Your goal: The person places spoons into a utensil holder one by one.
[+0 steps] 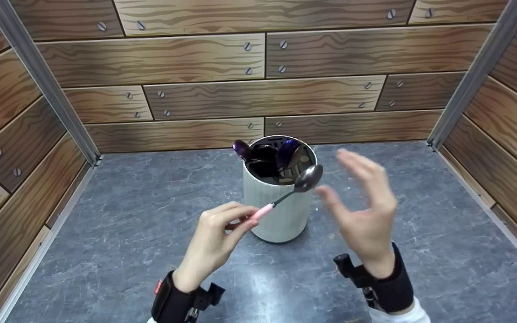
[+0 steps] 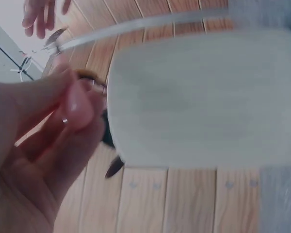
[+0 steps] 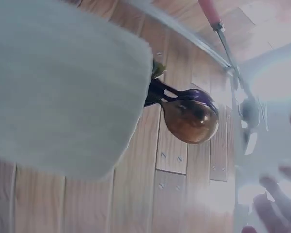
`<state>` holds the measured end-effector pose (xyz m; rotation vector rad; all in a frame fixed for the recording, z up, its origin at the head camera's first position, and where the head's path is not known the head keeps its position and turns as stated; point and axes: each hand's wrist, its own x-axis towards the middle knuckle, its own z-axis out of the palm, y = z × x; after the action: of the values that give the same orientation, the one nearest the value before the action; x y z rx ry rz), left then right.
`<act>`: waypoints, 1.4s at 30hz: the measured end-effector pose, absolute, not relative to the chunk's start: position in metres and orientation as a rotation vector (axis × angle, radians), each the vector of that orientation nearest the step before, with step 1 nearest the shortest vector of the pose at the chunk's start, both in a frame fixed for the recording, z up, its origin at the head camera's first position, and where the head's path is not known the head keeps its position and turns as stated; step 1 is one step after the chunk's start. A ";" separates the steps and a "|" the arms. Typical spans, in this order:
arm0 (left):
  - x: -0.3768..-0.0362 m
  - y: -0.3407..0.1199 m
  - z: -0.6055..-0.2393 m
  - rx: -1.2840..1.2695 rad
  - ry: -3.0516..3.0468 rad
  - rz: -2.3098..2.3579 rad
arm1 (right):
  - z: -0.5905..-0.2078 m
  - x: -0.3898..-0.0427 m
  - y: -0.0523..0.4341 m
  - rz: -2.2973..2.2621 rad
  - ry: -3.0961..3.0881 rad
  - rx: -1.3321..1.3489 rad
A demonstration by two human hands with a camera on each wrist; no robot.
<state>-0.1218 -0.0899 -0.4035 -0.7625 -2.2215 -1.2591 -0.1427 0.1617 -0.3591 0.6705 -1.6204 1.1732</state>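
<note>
My left hand pinches a spoon by its pink handle, between thumb and fingers. The dark metal bowl points up and to the right, over the front rim of a white ribbed canister. To the right of that bowl, my right hand is raised with its fingers spread and holds nothing. In the left wrist view the rounded pink handle end pokes out of the left hand. The right wrist view shows the spoon's shaft apart from the right fingertips.
Several dark, shiny utensils stand inside the canister, among them a purple spoon leaning over its left rim. A copper-coloured spoon bowl shows in the right wrist view. Wood-patterned walls enclose the grey marbled table at the back and both sides.
</note>
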 end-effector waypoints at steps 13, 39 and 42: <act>-0.118 -0.063 -0.410 -0.639 -2.056 -1.688 | -0.361 -0.139 0.157 1.866 -1.806 0.561; -0.124 -0.054 -0.421 -0.598 -2.167 -1.819 | -0.370 -0.138 0.143 1.802 -1.784 0.686; -0.130 -0.058 -0.423 -0.483 -2.055 -1.837 | -0.367 -0.137 0.146 1.837 -1.706 0.667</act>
<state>-0.1295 -0.0575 -0.4228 -0.4835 -2.0553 -1.8375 -0.1374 0.1463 -0.3668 0.6674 -1.7060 1.8369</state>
